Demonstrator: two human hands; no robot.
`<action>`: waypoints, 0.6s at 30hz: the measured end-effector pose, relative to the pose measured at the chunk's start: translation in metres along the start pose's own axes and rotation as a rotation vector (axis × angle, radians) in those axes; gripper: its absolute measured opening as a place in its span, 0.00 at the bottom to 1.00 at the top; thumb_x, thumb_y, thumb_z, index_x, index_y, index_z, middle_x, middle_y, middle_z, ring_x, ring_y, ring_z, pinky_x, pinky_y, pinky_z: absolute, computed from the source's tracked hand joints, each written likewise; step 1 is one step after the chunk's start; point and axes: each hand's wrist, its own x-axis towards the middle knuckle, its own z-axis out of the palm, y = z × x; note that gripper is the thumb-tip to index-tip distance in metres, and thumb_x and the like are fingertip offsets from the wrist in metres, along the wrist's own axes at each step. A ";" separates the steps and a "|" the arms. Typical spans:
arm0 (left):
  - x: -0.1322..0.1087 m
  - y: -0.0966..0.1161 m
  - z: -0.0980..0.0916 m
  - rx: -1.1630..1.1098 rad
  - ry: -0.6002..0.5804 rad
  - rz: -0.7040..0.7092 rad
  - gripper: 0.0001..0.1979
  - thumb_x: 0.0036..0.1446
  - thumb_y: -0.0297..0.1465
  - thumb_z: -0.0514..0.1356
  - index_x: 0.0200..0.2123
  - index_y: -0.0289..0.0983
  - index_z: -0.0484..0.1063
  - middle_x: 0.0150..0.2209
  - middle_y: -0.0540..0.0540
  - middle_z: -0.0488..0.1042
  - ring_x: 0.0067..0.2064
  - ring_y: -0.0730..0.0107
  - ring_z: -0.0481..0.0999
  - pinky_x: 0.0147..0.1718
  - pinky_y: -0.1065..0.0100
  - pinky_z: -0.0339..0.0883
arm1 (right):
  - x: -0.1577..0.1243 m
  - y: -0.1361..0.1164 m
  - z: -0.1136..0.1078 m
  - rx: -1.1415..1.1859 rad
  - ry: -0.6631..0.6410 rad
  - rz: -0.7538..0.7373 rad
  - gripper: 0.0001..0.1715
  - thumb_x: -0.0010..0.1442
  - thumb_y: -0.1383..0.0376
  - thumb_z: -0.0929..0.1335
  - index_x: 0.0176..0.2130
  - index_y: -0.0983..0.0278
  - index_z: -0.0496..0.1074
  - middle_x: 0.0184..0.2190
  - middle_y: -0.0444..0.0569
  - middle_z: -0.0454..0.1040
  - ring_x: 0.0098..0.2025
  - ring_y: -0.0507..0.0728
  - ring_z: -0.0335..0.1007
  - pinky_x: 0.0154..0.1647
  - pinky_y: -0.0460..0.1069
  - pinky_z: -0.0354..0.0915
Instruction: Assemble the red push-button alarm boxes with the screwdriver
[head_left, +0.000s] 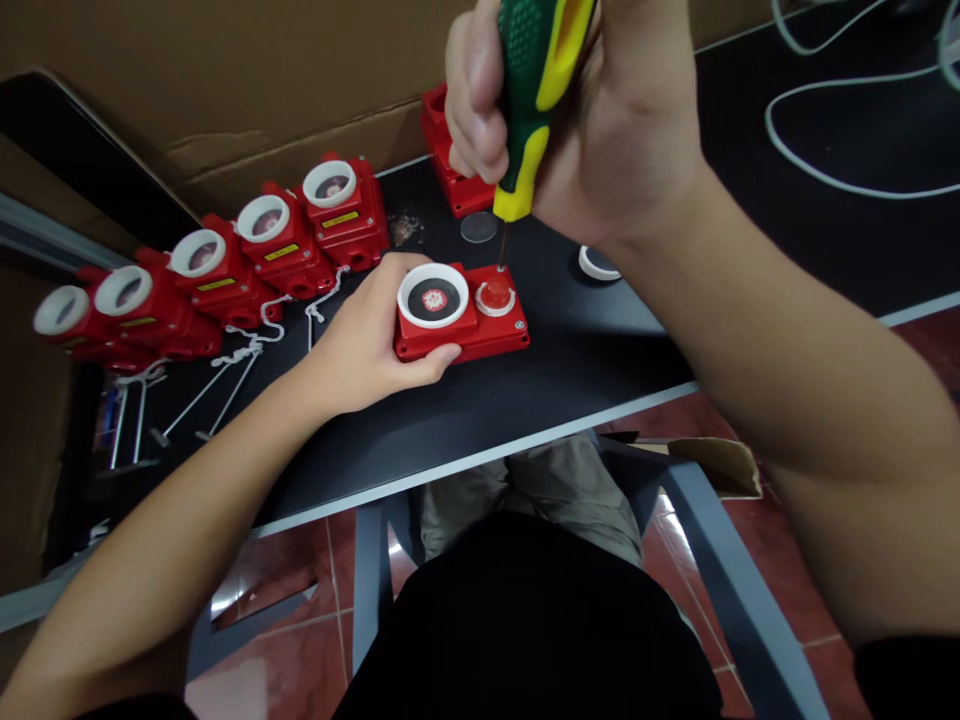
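Note:
My right hand (577,130) is wrapped round the green and yellow handle of a screwdriver (529,110), held upright. Its thin shaft points down to a screw (501,268) at the far corner of a red box (465,345). That box has a white ring (433,295) around a dark round face and a red knob (496,293) in a smaller white ring. With my left hand (382,335) I grip the box's left end, thumb along the near side and fingers behind. The box lies on the black table (480,420).
Several similar red boxes (281,240) with white rings and cords stand in a row at left. Behind my right hand sits another red part (457,190), near a clear disc (478,227). A white ring (598,263) lies right; white cable (832,180) loops far right.

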 end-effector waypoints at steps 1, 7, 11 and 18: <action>0.000 0.000 0.000 -0.004 0.001 0.005 0.39 0.63 0.55 0.73 0.68 0.41 0.69 0.67 0.34 0.81 0.66 0.36 0.85 0.69 0.41 0.81 | 0.000 -0.001 0.002 -0.020 0.041 0.020 0.43 0.85 0.75 0.47 0.32 0.67 0.79 0.26 0.47 0.71 0.29 0.53 0.71 0.37 0.48 0.70; 0.000 0.000 0.000 -0.007 -0.006 -0.003 0.39 0.62 0.55 0.74 0.68 0.42 0.69 0.67 0.34 0.82 0.66 0.36 0.85 0.68 0.43 0.82 | 0.003 0.003 0.003 -0.030 0.163 0.024 0.34 0.84 0.76 0.54 0.30 0.66 0.75 0.33 0.47 0.75 0.28 0.50 0.70 0.35 0.47 0.70; 0.000 -0.001 0.000 -0.002 -0.003 0.017 0.39 0.63 0.54 0.73 0.68 0.41 0.68 0.66 0.33 0.82 0.64 0.37 0.86 0.67 0.43 0.82 | 0.012 0.021 -0.002 -0.064 0.189 -0.060 0.27 0.84 0.73 0.61 0.30 0.64 0.69 0.30 0.42 0.70 0.25 0.47 0.63 0.31 0.44 0.67; 0.000 -0.004 0.002 0.020 0.005 0.051 0.39 0.65 0.55 0.71 0.68 0.40 0.67 0.65 0.34 0.82 0.64 0.38 0.86 0.65 0.45 0.83 | 0.008 0.019 0.012 0.093 0.102 -0.083 0.65 0.81 0.42 0.30 0.30 0.64 0.76 0.24 0.48 0.67 0.24 0.52 0.62 0.28 0.46 0.61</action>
